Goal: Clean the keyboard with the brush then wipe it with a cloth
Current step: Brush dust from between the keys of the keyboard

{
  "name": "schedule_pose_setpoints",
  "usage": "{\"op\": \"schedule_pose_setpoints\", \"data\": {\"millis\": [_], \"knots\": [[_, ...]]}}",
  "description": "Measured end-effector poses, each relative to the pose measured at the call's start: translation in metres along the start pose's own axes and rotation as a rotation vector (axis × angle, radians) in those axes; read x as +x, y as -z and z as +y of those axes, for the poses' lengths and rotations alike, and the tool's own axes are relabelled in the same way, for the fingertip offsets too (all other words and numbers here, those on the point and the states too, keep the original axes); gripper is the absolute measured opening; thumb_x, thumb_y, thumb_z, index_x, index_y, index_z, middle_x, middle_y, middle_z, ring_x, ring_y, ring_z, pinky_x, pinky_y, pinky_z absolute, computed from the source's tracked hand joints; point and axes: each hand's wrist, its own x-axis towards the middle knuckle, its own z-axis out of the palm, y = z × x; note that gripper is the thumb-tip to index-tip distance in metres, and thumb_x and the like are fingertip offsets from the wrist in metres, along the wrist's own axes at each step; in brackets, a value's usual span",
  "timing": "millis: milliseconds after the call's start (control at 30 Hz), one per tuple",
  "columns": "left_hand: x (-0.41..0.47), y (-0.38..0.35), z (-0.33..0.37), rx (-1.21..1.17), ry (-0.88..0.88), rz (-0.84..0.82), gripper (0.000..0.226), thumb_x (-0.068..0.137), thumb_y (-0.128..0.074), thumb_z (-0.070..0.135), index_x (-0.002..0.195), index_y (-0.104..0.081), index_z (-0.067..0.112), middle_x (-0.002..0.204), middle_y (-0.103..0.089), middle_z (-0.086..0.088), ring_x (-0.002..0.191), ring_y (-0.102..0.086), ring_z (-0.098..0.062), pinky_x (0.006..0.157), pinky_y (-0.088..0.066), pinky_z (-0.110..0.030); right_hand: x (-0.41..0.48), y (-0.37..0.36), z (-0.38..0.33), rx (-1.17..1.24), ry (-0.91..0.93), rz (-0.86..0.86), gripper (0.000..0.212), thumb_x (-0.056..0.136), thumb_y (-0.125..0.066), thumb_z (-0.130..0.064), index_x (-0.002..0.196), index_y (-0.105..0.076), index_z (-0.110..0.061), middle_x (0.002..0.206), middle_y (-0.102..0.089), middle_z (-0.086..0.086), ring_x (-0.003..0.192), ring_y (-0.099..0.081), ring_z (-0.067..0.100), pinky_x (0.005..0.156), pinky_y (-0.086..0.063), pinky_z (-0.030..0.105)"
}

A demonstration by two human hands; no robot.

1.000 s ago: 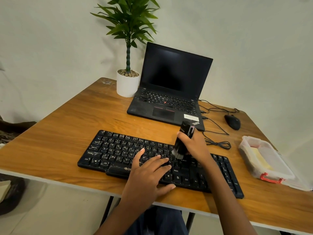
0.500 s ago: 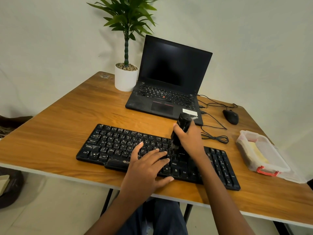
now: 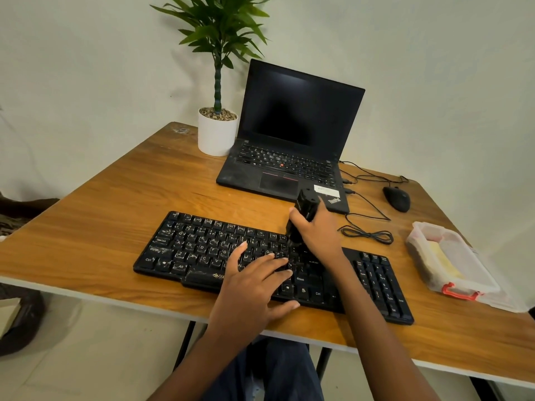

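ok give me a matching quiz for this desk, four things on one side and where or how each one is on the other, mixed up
Things
1. brush
2. mouse
3. plant pot
4. plastic box

Descriptions
a. white, just left of the laptop
b. clear with a red latch, near the right edge of the table
c. gripped in the right hand, lower end on the keyboard
d. black, right of the laptop, beyond the cables

Pairs: 1-c, 2-d, 3-a, 4-b
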Motion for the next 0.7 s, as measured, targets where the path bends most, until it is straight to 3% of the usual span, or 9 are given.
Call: {"op": "schedule_pose_setpoints", "data": {"millis": [67, 200, 300, 400, 567, 700], "knots": [[0.0, 0.0, 0.0, -0.003, 0.002, 0.0, 0.047, 0.08, -0.05, 0.061, 0.103, -0.071, 0.026, 0.117, -0.066, 0.009, 0.111, -0.06, -0.008, 0.107, -0.023, -0.049, 0.0, 0.003, 0.002, 0.037, -0.026, -0.017, 0.014, 0.088, -0.058, -0.025, 0.084, -0.046, -0.018, 0.071, -0.052, -0.007, 0.064, -0.052, 0.01, 0.058, -0.042, 0.015], [-0.001, 0.001, 0.0, -0.003, 0.002, -0.007, 0.047, 0.08, -0.049, 0.062, 0.104, -0.07, 0.027, 0.117, -0.066, 0.01, 0.111, -0.06, -0.007, 0.107, -0.023, -0.049, 0.007, 0.008, 0.009, -0.029, -0.106, 0.043, 0.016, 0.084, -0.057, -0.031, 0.085, -0.047, -0.018, 0.072, -0.055, -0.005, 0.068, -0.058, 0.016, 0.066, -0.051, 0.035], [-0.001, 0.001, 0.0, -0.006, 0.001, -0.011, 0.048, 0.08, -0.049, 0.063, 0.104, -0.07, 0.027, 0.118, -0.066, 0.01, 0.112, -0.059, -0.007, 0.107, -0.024, -0.049, 0.002, 0.002, 0.006, -0.015, -0.05, 0.053, 0.018, 0.087, -0.057, -0.031, 0.091, -0.047, -0.017, 0.073, -0.054, -0.007, 0.067, -0.055, 0.009, 0.064, -0.048, 0.029], [-0.001, 0.0, 0.0, -0.007, 0.004, -0.009, 0.048, 0.081, -0.05, 0.063, 0.104, -0.07, 0.027, 0.117, -0.066, 0.01, 0.111, -0.059, -0.007, 0.107, -0.024, -0.049, -0.006, 0.005, 0.005, 0.077, -0.025, -0.005, 0.015, 0.088, -0.058, -0.027, 0.082, -0.045, -0.022, 0.074, -0.054, -0.008, 0.067, -0.054, 0.006, 0.061, -0.044, 0.021], [-0.001, 0.0, -0.001, -0.011, -0.001, 0.003, 0.047, 0.081, -0.051, 0.063, 0.104, -0.07, 0.026, 0.117, -0.065, 0.011, 0.112, -0.059, -0.006, 0.109, -0.023, -0.049, -0.002, 0.021, 0.018, 0.021, -0.153, 0.051, 0.012, 0.085, -0.058, -0.029, 0.084, -0.047, -0.022, 0.076, -0.057, -0.005, 0.07, -0.058, 0.012, 0.071, -0.052, 0.037], [-0.001, 0.0, -0.001, -0.012, 0.005, -0.004, 0.047, 0.08, -0.051, 0.063, 0.104, -0.07, 0.027, 0.117, -0.065, 0.011, 0.112, -0.059, -0.006, 0.109, -0.023, -0.049, -0.006, 0.019, 0.014, -0.054, -0.098, 0.124, 0.021, 0.086, -0.056, -0.032, 0.098, -0.048, -0.017, 0.076, -0.056, -0.004, 0.071, -0.059, 0.014, 0.065, -0.051, 0.031]]}}
